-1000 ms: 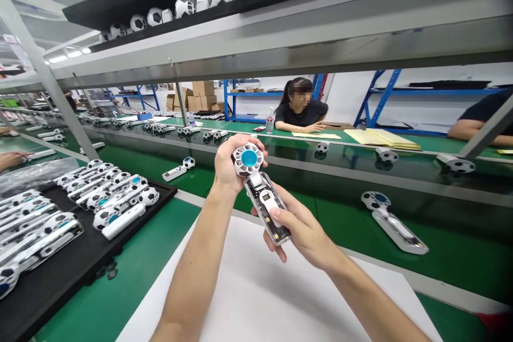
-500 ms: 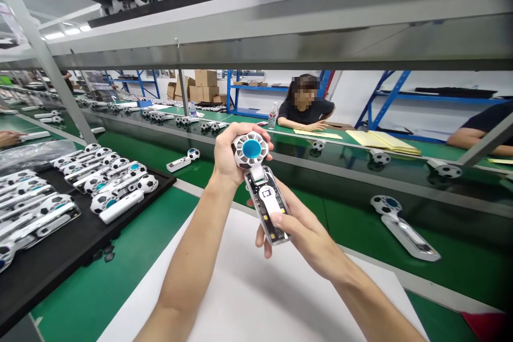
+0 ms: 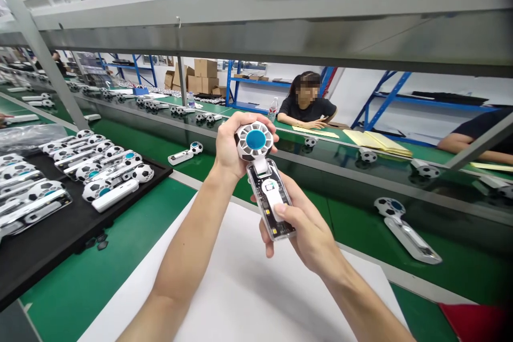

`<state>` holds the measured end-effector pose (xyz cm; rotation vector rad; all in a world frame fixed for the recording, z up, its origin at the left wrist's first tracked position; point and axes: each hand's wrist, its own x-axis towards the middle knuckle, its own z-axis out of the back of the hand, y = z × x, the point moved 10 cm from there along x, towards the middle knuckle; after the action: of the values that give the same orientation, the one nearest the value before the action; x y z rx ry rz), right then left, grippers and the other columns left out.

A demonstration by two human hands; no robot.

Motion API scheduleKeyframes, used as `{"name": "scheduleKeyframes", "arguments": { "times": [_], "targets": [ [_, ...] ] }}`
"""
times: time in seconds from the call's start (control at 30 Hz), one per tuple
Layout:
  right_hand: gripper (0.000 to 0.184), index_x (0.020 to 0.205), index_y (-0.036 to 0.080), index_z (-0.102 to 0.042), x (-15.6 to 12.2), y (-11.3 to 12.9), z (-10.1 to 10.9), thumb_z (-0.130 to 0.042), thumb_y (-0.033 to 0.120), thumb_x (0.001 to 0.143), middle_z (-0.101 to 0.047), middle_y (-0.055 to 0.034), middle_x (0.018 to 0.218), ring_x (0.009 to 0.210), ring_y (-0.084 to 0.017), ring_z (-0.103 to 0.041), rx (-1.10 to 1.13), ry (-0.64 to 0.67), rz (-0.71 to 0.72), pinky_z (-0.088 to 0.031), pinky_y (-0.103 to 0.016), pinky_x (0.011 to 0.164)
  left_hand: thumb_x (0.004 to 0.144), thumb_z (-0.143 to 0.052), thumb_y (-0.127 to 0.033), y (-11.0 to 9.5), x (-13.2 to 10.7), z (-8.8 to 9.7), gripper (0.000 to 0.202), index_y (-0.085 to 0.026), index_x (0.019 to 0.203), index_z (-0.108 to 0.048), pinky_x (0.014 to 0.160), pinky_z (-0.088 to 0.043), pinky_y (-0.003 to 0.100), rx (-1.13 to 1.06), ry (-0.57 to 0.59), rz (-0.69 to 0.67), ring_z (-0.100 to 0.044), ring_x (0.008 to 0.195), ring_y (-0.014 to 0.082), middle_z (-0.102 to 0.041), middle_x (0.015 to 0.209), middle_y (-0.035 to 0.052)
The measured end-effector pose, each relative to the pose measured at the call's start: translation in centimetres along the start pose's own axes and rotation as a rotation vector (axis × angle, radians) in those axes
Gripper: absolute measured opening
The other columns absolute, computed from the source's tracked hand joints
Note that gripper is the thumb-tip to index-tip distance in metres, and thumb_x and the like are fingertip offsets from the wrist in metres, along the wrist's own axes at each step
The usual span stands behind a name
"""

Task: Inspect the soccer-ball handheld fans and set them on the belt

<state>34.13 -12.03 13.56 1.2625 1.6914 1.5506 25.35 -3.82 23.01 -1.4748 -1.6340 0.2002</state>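
A handheld fan (image 3: 270,200) with a soccer-ball-patterned head and a blue round centre is held between my two hands, above a white sheet (image 3: 240,288). My left hand (image 3: 229,144) is wrapped round the fan's head from the left and behind. Lower down, my right hand (image 3: 306,219) grips the clear-fronted handle, its thumb pressed on the white strip along the front. Circuitry and small yellow parts show through the handle. A white joint links head and handle. Some fingers of both hands are hidden behind the fan.
At left, a black tray (image 3: 120,208) holds several similar fans. Another fan (image 3: 406,230) lies on the green belt to the right, and one (image 3: 186,153) lies beyond the tray. A person (image 3: 306,104) sits across the line by yellow sheets (image 3: 377,141). A shelf beam (image 3: 256,26) crosses overhead.
The camera view has shifted slightly. Both hands keep their hold on the fan, which sits slightly right and higher in view. Fans on the far belt have shifted left.
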Motion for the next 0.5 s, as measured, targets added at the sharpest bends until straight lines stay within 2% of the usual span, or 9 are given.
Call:
{"name": "scheduleKeyframes", "arguments": {
  "times": [0.17,0.3,0.37,0.43,0.5],
  "targets": [
    [0.051,0.14,0.03,-0.043,0.0,0.2,0.3,-0.058,0.032,0.092,-0.06,-0.0054,0.104,0.056,-0.014,-0.062,-0.004,-0.021,-0.005,-0.052,-0.026,0.037,0.075,-0.064,-0.041,0.2,-0.1,0.2,0.027,-0.015,0.069,-0.066,0.057,-0.055,0.028,0.026,-0.052,0.016,-0.067,0.063,0.0183,-0.067,0.072,0.0058],
    [0.054,0.141,0.028,-0.04,0.2,1.5,1.7,-0.059,0.032,0.09,-0.059,-0.0046,0.1,0.056,-0.014,-0.062,-0.014,-0.105,0.083,-0.052,-0.027,0.037,0.077,-0.065,-0.054,0.7,-0.3,-0.8,0.039,-0.018,0.09,-0.071,0.071,-0.059,0.034,0.02,-0.016,0.037,-0.072,0.085,0.0254,-0.073,0.091,0.0081],
    [0.057,0.143,0.029,-0.036,0.2,2.4,2.7,-0.058,0.032,0.09,-0.058,-0.0035,0.098,0.056,-0.015,-0.062,-0.037,-0.166,0.122,-0.052,-0.028,0.037,0.075,-0.069,-0.055,2.2,-0.6,-2.0,0.042,-0.02,0.098,-0.071,0.071,-0.059,0.033,0.05,0.063,0.12,-0.072,0.092,0.0276,-0.074,0.097,0.0081],
    [0.058,0.143,0.031,-0.034,0.0,3.4,3.6,-0.056,0.031,0.09,-0.057,-0.0025,0.098,0.053,-0.014,-0.061,-0.071,-0.21,0.157,-0.05,-0.027,0.036,0.07,-0.077,-0.049,4.6,-1.3,-3.1,0.044,-0.02,0.103,-0.07,0.069,-0.057,0.032,0.144,0.147,0.263,-0.071,0.089,0.0269,-0.074,0.098,0.008],
    [0.055,0.142,0.033,-0.034,-0.2,4.3,4.3,-0.055,0.031,0.092,-0.055,-0.0013,0.096,0.05,-0.014,-0.061,-0.122,-0.233,0.201,-0.047,-0.026,0.034,0.068,-0.082,-0.041,6.5,-2.1,-3.4,0.046,-0.02,0.107,-0.07,0.069,-0.056,0.031,0.24,0.158,0.369,-0.07,0.084,0.024,-0.073,0.095,0.0071]
  ]
}}
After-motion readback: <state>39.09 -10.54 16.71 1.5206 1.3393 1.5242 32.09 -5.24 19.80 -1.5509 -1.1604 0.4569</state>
